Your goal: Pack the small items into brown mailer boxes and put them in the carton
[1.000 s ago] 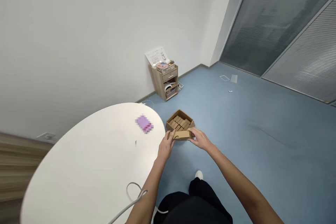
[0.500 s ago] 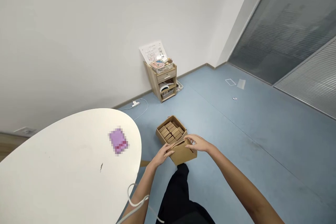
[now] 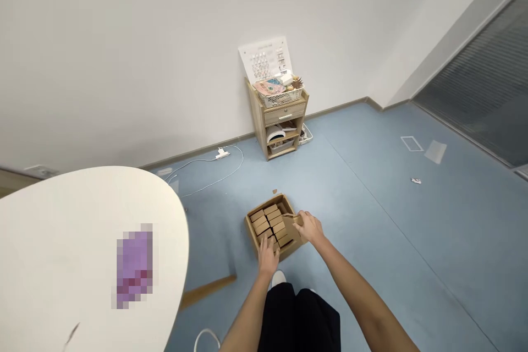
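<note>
A shallow kraft cardboard box (image 3: 252, 229) sits on the blue floor (image 3: 371, 242) just beyond the person's black trousers (image 3: 299, 322) and a white shoe (image 3: 278, 279), packed with rows of small brown cardboard blocks (image 3: 270, 224). The left hand (image 3: 268, 257) is open, its fingers extended down over the box's near edge and touching the closest blocks without gripping them. The right hand (image 3: 310, 229) is closed in a pinch on a loose cardboard flap (image 3: 296, 224) at the box's right side. A small cardboard scrap (image 3: 274, 191) lies on the floor just past the box. To the left, the rounded white worktop (image 3: 82, 231) carries a purple item (image 3: 134, 267) too pixelated to identify, and a wooden strut (image 3: 208, 291) shows below its edge. Against the far wall stands a wooden bedside cabinet (image 3: 284, 115) with a drawer, topped by a basket (image 3: 282, 98) and a printed sheet (image 3: 265, 59). A white cable (image 3: 206, 168) curves across the floor near it.
</note>
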A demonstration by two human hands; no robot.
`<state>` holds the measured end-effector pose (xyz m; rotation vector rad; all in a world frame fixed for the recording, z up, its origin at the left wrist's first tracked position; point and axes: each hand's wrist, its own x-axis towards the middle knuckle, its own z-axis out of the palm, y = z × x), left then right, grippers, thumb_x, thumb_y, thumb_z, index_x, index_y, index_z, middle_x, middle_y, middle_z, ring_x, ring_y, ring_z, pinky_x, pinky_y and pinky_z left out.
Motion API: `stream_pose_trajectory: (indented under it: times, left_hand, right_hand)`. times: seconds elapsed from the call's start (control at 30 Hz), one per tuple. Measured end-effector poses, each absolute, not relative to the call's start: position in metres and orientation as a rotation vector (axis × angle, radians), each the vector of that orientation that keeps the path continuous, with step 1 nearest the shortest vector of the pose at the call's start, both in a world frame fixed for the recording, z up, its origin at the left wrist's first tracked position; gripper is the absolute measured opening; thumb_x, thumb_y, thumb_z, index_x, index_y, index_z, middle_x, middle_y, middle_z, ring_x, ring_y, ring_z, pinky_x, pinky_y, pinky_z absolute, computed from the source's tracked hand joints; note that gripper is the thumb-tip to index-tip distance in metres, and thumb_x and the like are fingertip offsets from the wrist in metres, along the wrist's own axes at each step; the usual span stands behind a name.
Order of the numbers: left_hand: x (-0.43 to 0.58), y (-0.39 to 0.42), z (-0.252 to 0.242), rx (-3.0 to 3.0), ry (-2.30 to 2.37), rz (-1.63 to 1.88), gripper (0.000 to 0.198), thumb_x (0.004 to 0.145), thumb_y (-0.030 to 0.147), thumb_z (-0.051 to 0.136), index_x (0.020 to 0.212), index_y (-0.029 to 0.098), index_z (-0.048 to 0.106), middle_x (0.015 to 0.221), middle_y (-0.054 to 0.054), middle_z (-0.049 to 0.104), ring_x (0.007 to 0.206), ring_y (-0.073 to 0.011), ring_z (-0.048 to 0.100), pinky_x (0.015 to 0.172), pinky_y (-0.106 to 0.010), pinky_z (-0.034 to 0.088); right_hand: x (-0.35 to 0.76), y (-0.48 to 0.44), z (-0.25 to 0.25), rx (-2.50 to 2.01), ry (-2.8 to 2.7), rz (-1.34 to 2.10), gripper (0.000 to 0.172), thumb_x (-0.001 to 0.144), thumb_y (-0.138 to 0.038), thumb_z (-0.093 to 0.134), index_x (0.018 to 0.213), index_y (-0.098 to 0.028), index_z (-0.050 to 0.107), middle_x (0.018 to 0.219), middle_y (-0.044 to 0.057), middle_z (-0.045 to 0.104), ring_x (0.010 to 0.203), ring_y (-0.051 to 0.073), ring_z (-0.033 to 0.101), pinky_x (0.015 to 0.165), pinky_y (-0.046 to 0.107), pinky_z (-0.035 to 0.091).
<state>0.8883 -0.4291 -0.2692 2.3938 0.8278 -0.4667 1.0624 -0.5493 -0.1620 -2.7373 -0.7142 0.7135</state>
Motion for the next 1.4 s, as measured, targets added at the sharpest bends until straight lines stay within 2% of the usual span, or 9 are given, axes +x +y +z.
stream_pose_trajectory:
  times: [0.23,0.43,0.67,0.8,0.93,1.1,1.2,1.3,1.4]
  left_hand:
    - [0.935,-0.434,-0.441,2.515,0.858,-0.714,0.08,0.084,0.038,0.053,0.154,0.029,0.016,0.162,-0.007,-0.006,0.147,-0.0372,-0.009,0.11,-0.072,0.002]
    - [0.958,-0.411,-0.559,2.55,0.687,-0.818,0.094,0.074,0.057,0.061,0.153,0.033,0.015,0.162,-0.007,-0.009,0.145,-0.0425,-0.015,0.103,-0.079,-0.002]
    - [0.944,-0.428,-0.635,2.629,0.765,-0.672,0.122,0.059,0.066,0.07,0.154,0.027,0.004,0.162,-0.013,-0.004,0.141,-0.0481,-0.02,0.098,-0.083,-0.005]
    - [0.94,-0.428,-0.66,2.643,0.753,-0.663,0.12,0.062,0.069,0.066,0.153,0.029,-0.001,0.162,-0.012,-0.007,0.142,-0.0474,-0.019,0.097,-0.083,-0.009]
    - [0.942,-0.422,-0.665,2.608,0.745,-0.715,0.12,0.063,0.069,0.064,0.152,0.028,-0.004,0.162,-0.012,-0.011,0.141,-0.048,-0.021,0.095,-0.083,-0.012]
    - [0.949,-0.419,-0.655,2.576,0.748,-0.794,0.122,0.061,0.065,0.066,0.153,0.025,-0.004,0.16,-0.014,-0.016,0.14,-0.0471,-0.025,0.094,-0.083,-0.013]
    - [0.959,-0.412,-0.633,2.508,0.731,-0.903,0.124,0.058,0.062,0.069,0.154,0.023,0.001,0.159,-0.015,-0.018,0.14,-0.0474,-0.024,0.094,-0.084,-0.009]
    - [0.968,-0.406,-0.592,2.351,0.72,-1.078,0.115,0.058,0.051,0.072,0.154,0.025,0.013,0.161,-0.015,-0.009,0.143,-0.0472,-0.014,0.095,-0.085,0.002]
    - [0.962,-0.417,-0.536,2.37,0.823,-0.965,0.094,0.069,0.037,0.062,0.153,0.025,0.022,0.162,-0.013,0.003,0.147,-0.0394,-0.004,0.103,-0.079,0.005]
  right_hand:
    - [1.127,-0.482,-0.349,-2.819,-0.857,0.665,0.038,0.092,-0.039,0.051,0.126,-0.022,0.049,0.117,0.01,0.061,0.097,0.022,0.064,0.077,0.029,0.043]
    - [1.151,-0.435,-0.485,-2.857,-0.969,0.755,0.04,0.091,-0.033,0.054,0.127,-0.015,0.05,0.123,0.018,0.059,0.105,0.023,0.063,0.084,0.031,0.045]
    - [1.146,-0.427,-0.583,-2.911,-1.014,0.826,0.04,0.096,-0.027,0.04,0.127,-0.006,0.052,0.117,0.026,0.061,0.103,0.026,0.066,0.083,0.035,0.051]
    - [1.137,-0.431,-0.601,-2.872,-1.069,0.811,0.036,0.095,-0.02,0.038,0.122,-0.006,0.058,0.113,0.028,0.063,0.101,0.027,0.066,0.081,0.036,0.053]
    - [1.134,-0.432,-0.602,-2.848,-1.029,0.786,0.044,0.095,-0.022,0.038,0.131,0.0,0.051,0.118,0.032,0.06,0.109,0.03,0.063,0.087,0.041,0.052]
    - [1.114,-0.444,-0.601,-2.69,-1.219,0.56,0.061,0.086,-0.011,0.039,0.144,0.006,0.033,0.148,0.03,0.036,0.142,0.033,0.029,0.115,0.052,0.026]
    - [1.08,-0.468,-0.59,-2.534,-1.283,0.538,0.068,0.084,-0.014,0.041,0.149,-0.001,0.028,0.155,0.02,0.028,0.146,0.032,0.019,0.119,0.052,0.02]
    - [1.043,-0.501,-0.56,-2.452,-1.251,0.635,0.059,0.089,-0.016,0.033,0.147,-0.005,0.037,0.154,0.015,0.033,0.146,0.029,0.022,0.12,0.047,0.022]
    - [1.02,-0.539,-0.515,-2.444,-1.177,0.719,0.056,0.091,-0.018,0.032,0.146,-0.009,0.041,0.155,0.011,0.033,0.145,0.025,0.026,0.12,0.041,0.024]
